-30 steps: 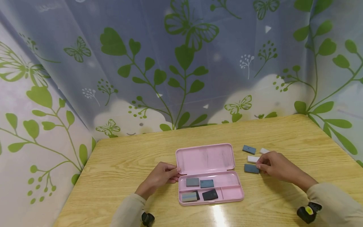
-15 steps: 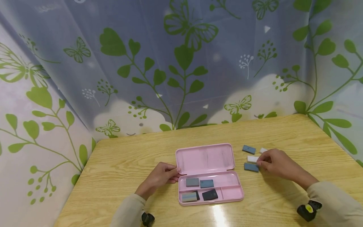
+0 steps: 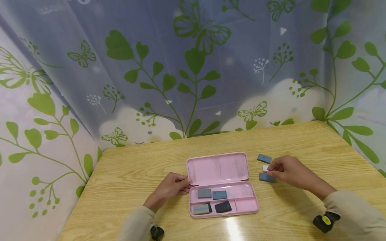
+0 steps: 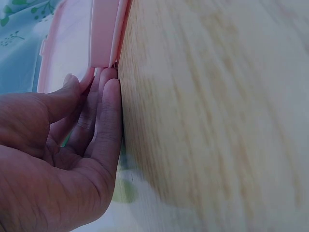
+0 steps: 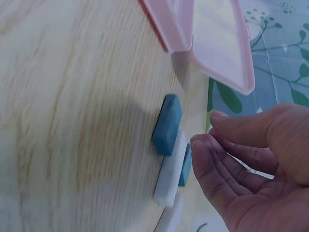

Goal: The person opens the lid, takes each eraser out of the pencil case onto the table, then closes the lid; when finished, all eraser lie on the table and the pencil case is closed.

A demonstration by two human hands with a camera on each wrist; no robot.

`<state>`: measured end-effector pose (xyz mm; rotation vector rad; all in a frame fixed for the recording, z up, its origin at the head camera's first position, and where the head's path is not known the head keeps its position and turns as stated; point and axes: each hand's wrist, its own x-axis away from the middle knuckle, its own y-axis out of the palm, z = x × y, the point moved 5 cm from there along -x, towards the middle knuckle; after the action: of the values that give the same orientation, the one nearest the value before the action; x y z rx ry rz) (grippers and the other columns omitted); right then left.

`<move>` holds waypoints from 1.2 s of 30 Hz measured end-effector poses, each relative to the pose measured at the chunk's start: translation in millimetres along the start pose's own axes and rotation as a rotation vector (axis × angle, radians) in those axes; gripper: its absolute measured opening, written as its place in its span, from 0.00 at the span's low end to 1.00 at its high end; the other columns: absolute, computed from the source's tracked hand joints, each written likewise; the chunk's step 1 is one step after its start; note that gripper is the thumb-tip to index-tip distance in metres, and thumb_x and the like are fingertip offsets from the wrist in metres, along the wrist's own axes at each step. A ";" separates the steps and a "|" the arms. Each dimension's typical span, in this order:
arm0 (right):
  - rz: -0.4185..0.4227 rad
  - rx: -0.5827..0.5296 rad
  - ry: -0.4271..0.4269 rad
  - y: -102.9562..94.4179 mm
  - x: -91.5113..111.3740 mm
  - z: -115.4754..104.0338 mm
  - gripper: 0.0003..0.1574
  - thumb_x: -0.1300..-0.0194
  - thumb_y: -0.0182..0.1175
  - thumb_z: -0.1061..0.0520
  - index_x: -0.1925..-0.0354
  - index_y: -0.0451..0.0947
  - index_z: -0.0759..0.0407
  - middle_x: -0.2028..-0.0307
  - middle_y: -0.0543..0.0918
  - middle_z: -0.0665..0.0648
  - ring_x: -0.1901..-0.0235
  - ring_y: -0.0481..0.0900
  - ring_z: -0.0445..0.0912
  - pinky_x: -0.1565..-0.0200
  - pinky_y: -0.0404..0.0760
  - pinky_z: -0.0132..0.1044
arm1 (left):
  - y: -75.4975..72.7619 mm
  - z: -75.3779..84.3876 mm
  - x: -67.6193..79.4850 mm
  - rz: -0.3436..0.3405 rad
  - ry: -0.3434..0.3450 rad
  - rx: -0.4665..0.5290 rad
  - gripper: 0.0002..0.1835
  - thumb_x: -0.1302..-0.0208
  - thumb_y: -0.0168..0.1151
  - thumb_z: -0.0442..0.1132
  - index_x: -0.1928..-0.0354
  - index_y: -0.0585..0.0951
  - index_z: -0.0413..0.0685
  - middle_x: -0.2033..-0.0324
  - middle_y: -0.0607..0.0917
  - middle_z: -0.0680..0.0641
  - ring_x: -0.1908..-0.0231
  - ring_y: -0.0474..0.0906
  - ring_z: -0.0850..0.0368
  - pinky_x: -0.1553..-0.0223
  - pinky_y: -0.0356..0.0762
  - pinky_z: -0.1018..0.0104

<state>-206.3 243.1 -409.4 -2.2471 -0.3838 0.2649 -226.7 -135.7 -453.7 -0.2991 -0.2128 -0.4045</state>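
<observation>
An open pink pencil case (image 3: 218,167) lies on the table, and my left hand (image 3: 169,185) grips its lid at the left, near the hinge. In the left wrist view the thumb lies on one side of the lid (image 4: 63,43), with fingers behind it. My right hand (image 3: 289,171) hovers over a white eraser (image 3: 265,168), partly covering it. Its thumb and fingers are loosely bent with nothing between them in the right wrist view. Nearby lie a near blue eraser (image 3: 266,177) and a far blue eraser (image 3: 264,158). Another white eraser (image 5: 170,215) is mostly hidden in the head view.
Inside the case sit a grey eraser (image 3: 204,193), a blue eraser (image 3: 219,195), a striped eraser (image 3: 200,210) overlapping a dark piece, and a black eraser (image 3: 223,207). A printed curtain (image 3: 163,67) hangs behind the wooden table (image 3: 135,160).
My right hand has shifted slightly left and up, now covering more of the middle white eraser and the farther one. The left hand stays at the case.
</observation>
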 end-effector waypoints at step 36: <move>-0.131 -0.058 -0.182 57.4 -30.7 -74.4 0.06 0.40 0.74 0.59 0.68 0.86 0.60 0.72 0.85 0.46 0.71 0.80 0.35 0.68 0.82 0.31 | -0.7 -0.7 0.2 -0.003 0.009 -0.013 0.16 0.24 0.58 0.38 0.51 0.85 0.29 0.67 0.88 0.43 0.70 0.83 0.61 0.62 0.86 0.65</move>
<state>-201.0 144.5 -403.7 -2.2498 -0.6404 0.3955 -226.7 -136.6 -454.1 -0.3102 -0.2021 -0.4099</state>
